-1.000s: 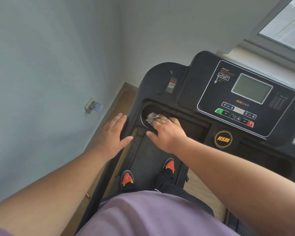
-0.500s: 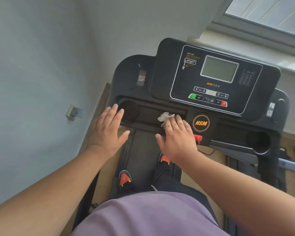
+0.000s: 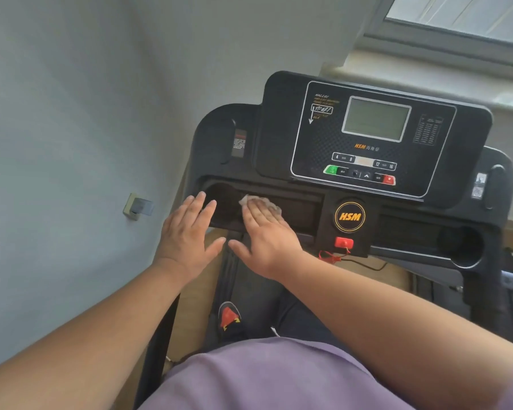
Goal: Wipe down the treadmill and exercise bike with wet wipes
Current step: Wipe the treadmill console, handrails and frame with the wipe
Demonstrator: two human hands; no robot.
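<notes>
**Wipe returns toward the left cup holder**

The right hand (image 3: 267, 232), fingers flat, presses the wet wipe (image 3: 259, 202) in the treadmill (image 3: 279, 137) tray left of the HSM badge (image 3: 350, 216), farther from it than before. The left hand (image 3: 187, 235) rests open beside it. The tray's right side looks unwiped.

Black treadmill (image 3: 279, 137), white wipe (image 3: 256, 200)

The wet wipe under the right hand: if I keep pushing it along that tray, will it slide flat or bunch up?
Probably bunches: the wet wipe already looks crumpled ahead of the right hand, so it seems limp. Flat fingers pressing it on the treadmill tray should drag it along. Likely very light.
</notes>
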